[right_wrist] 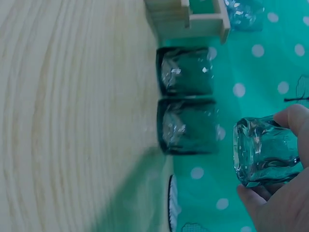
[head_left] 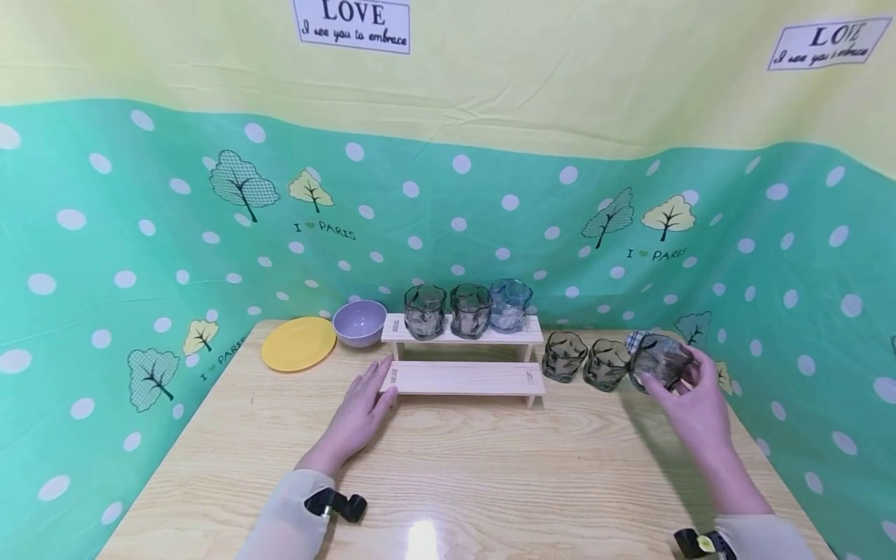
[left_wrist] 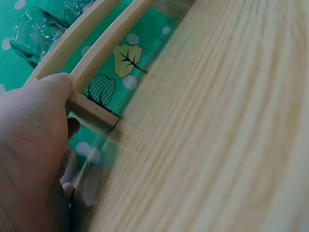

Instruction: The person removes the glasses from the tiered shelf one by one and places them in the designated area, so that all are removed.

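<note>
My right hand grips a dark, wavy glass tumbler between thumb and fingers. In the right wrist view this tumbler is held tilted, apart from two similar tumblers standing beside the rack. At the left, my left hand touches the end of the low wooden shelf, its fingers mostly straight. The left wrist view shows the thumb against the shelf's corner; the other fingers are partly hidden. Two grey tumblers and a bluish one stand on the higher wooden shelf.
A yellow plate lies at the back left of the wooden table, next to a purple bowl. Behind the held tumbler a checked item partly shows. A dotted green cloth hangs around the back and sides.
</note>
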### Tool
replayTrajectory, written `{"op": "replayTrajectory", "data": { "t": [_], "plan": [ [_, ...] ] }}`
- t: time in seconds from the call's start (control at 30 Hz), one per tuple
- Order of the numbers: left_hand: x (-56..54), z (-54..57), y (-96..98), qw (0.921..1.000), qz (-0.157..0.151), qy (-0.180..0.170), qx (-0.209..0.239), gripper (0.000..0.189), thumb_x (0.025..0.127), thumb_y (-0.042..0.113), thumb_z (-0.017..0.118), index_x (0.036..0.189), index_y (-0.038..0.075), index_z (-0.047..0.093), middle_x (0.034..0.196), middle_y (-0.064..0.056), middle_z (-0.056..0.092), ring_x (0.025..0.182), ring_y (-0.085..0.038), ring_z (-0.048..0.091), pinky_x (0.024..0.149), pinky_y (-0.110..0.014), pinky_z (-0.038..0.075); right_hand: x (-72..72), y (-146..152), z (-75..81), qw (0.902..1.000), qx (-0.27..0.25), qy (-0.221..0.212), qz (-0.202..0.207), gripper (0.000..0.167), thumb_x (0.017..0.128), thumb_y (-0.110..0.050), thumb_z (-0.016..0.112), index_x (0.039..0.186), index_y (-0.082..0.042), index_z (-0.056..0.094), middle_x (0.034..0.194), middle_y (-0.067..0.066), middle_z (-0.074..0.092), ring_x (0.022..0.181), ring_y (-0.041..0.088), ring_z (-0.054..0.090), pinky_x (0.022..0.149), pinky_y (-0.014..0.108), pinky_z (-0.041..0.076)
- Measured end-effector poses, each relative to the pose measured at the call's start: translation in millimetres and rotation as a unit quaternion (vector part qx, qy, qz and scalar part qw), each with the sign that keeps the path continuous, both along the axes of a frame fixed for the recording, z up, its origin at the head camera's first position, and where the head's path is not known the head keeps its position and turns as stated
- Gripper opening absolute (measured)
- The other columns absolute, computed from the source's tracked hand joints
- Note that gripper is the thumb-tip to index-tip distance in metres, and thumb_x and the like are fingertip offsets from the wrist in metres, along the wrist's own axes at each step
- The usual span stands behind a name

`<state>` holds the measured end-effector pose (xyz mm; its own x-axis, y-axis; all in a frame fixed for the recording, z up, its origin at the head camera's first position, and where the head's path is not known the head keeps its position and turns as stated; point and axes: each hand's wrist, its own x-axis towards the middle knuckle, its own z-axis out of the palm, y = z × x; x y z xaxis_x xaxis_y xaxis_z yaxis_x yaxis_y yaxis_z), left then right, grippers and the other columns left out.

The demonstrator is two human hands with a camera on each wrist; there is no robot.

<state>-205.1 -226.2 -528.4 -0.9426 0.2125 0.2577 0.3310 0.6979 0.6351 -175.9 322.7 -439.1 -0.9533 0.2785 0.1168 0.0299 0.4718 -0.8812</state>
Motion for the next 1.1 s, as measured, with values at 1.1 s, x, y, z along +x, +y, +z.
{"op": "replayTrajectory", "data": {
  "t": [1.1],
  "plan": [
    [-1.0,-3.1,0.4,1.0000,0.003,0.004,0.000,0.064,0.119,0.033,0.051,0.175,0.009,0.030,0.175,-0.021,0.036,0.164,-0.045,0.026,0.134,-0.066,0.014,-38.4,35,-50.4,0.9970,0.014,-0.072,-0.027,0.108,0.103,-0.028,0.082,0.173,0.000,0.004,0.167,0.042,0.031,0.152,0.057,0.038,0.120,0.064,0.045]
  ]
}}
